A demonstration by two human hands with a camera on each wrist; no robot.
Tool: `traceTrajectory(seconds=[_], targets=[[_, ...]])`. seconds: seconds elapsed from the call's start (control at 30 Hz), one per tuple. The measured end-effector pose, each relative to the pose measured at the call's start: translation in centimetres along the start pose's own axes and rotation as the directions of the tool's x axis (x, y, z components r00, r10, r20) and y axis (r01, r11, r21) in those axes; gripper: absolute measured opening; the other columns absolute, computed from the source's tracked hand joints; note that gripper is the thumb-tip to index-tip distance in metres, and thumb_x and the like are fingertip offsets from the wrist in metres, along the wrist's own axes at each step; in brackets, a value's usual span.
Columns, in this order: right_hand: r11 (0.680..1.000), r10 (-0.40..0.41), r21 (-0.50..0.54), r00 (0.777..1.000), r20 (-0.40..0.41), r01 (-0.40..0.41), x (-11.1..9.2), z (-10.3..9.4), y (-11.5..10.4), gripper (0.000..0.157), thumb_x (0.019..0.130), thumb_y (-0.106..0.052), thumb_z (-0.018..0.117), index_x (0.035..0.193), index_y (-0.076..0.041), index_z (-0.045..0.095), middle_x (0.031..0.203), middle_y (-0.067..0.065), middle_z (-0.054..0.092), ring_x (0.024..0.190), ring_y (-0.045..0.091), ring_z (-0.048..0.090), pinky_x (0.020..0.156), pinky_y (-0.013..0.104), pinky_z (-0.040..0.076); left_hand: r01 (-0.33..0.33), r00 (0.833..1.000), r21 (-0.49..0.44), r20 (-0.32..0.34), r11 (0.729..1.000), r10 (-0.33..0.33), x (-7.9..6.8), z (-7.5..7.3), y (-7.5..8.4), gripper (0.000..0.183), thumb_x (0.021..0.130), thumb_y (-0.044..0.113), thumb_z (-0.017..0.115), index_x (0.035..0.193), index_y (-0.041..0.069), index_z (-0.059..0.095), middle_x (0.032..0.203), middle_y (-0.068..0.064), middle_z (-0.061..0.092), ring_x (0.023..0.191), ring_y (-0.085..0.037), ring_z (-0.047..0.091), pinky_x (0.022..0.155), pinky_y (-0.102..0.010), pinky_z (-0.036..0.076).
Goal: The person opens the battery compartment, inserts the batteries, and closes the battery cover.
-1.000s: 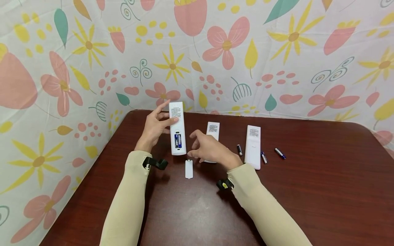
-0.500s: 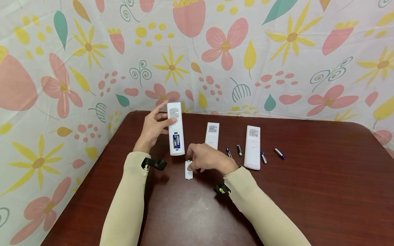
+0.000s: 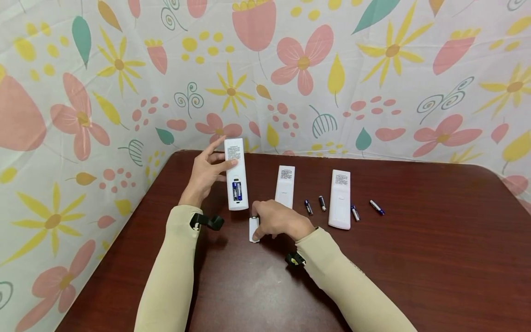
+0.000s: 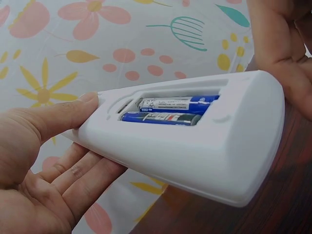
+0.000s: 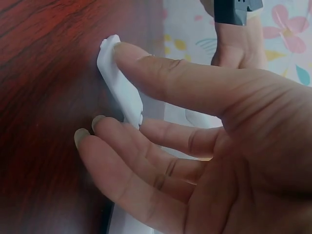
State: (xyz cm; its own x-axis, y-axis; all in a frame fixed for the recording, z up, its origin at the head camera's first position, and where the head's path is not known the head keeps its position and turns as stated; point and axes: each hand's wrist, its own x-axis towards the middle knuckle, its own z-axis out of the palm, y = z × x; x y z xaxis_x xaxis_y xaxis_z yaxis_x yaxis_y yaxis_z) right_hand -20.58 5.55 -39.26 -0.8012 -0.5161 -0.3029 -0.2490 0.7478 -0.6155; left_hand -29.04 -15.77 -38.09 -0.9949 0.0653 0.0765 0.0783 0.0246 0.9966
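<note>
My left hand point(image 3: 205, 173) holds a white remote control point(image 3: 236, 157) upright with its back toward me, thumb across the back and fingers behind. Its battery bay is uncovered, and two blue-and-silver batteries point(image 4: 168, 111) lie side by side in it, as the left wrist view shows. Just below the remote, my right hand point(image 3: 279, 219) pinches a small white battery cover point(image 3: 253, 228) by its ends. In the right wrist view the thumb presses one end of the cover point(image 5: 119, 85) and a fingertip meets the other end, close to the tabletop.
Two more white remotes lie face down on the dark red table point(image 3: 415, 267): one remote point(image 3: 285, 186) behind my right hand, another remote point(image 3: 340, 198) farther right. Several loose batteries point(image 3: 322, 203) lie around them. A flower-patterned cloth point(image 3: 303, 115) hangs behind and at the left.
My right hand has come down and toward me onto the battery cover, its thumb now at the near end. The left hand and its remote have barely shifted.
</note>
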Motion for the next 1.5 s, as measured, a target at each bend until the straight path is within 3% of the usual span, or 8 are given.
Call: traceTrajectory(seconds=[0.5, 0.73, 0.93, 1.17, 1.5], targets=[[0.998, -0.004, -0.062, 0.999, -0.032, 0.002, 0.0, 0.1, -0.2, 0.046, 0.079, -0.012, 0.097, 0.103, -0.006, 0.059, 0.082, 0.005, 0.064, 0.056, 0.016, 0.067, 0.058, 0.028, 0.055, -0.004, 1.000, 0.019, 0.005, 1.000, 0.004, -0.1, 0.0, 0.1, 0.072, 0.096, 0.009, 0.082, 0.157, 0.035, 0.054, 0.123, -0.016, 0.065, 0.092, -0.029, 0.073, 0.066, -0.038, 0.065], [0.999, 0.008, 0.033, 1.000, -0.005, -0.008, 0.0, -0.3, -0.1, 0.040, 0.084, -0.007, 0.092, 0.102, -0.006, 0.056, 0.084, 0.006, 0.065, 0.062, 0.020, 0.071, 0.059, 0.030, 0.058, -0.002, 1.000, 0.025, 0.004, 1.000, 0.002, 0.0, -0.1, 0.1, 0.072, 0.096, 0.010, 0.082, 0.157, 0.036, 0.055, 0.124, -0.016, 0.065, 0.092, -0.028, 0.073, 0.067, -0.037, 0.065], [0.995, -0.024, 0.095, 1.000, 0.008, 0.023, 0.0, -0.8, 0.3, 0.031, 0.089, -0.001, 0.085, 0.102, -0.005, 0.057, 0.076, 0.005, 0.070, 0.067, 0.022, 0.073, 0.063, 0.030, 0.060, -0.008, 1.000, 0.027, 0.000, 1.000, 0.008, 0.1, -0.1, 0.0, 0.072, 0.096, 0.010, 0.082, 0.157, 0.036, 0.055, 0.124, -0.016, 0.066, 0.092, -0.028, 0.073, 0.066, -0.037, 0.065], [0.966, -0.030, 0.259, 0.999, 0.026, 0.022, 0.1, -1.1, 0.7, 0.026, 0.092, 0.005, 0.079, 0.104, -0.001, 0.056, 0.083, 0.012, 0.069, 0.071, 0.029, 0.075, 0.064, 0.037, 0.064, -0.003, 1.000, 0.024, -0.001, 1.000, 0.003, 0.0, 0.0, 0.1, 0.072, 0.096, 0.009, 0.082, 0.157, 0.035, 0.054, 0.123, -0.016, 0.066, 0.092, -0.028, 0.073, 0.067, -0.037, 0.065], [0.949, -0.033, 0.312, 0.998, -0.047, 0.047, -0.2, -2.2, 1.3, 0.021, 0.096, 0.007, 0.072, 0.109, 0.000, 0.057, 0.079, 0.014, 0.069, 0.069, 0.028, 0.072, 0.063, 0.037, 0.064, -0.002, 1.000, 0.020, -0.004, 1.000, 0.003, 0.0, 0.0, 0.1, 0.072, 0.096, 0.008, 0.082, 0.157, 0.035, 0.055, 0.123, -0.016, 0.066, 0.091, -0.028, 0.073, 0.066, -0.037, 0.065]])
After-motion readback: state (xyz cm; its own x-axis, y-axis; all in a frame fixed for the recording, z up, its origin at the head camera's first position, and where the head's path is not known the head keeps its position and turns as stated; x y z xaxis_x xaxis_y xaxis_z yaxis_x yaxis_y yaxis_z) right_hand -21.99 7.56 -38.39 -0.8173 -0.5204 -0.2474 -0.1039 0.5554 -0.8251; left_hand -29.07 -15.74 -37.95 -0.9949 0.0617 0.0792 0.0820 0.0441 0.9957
